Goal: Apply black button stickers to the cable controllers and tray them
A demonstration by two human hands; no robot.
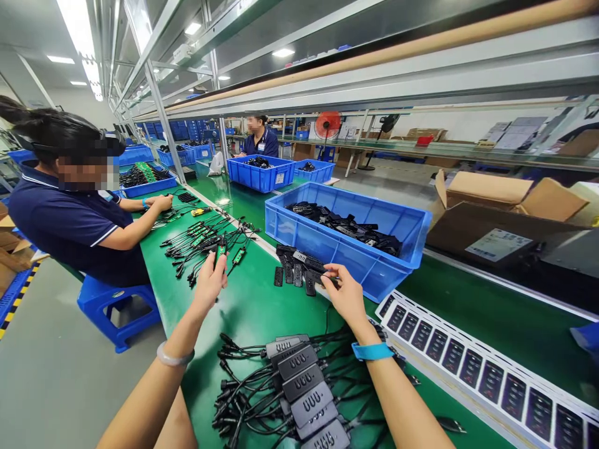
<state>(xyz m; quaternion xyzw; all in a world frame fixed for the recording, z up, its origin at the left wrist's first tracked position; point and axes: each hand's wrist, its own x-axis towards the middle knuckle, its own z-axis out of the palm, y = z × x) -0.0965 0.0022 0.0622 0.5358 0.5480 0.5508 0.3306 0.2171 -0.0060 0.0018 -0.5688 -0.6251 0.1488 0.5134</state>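
- Small black plastic pieces lie in a loose pile on the green bench mat, just beside the blue plastic crate.
- Your right hand touches this pile, but I cannot tell if it grips one piece.
- Your left hand pinches a small green-and-black cable plug; your hands stay apart.
- Black cabled adapters lie in a row below your hands.
- Long white sheet of dark printed labels lies to your right.
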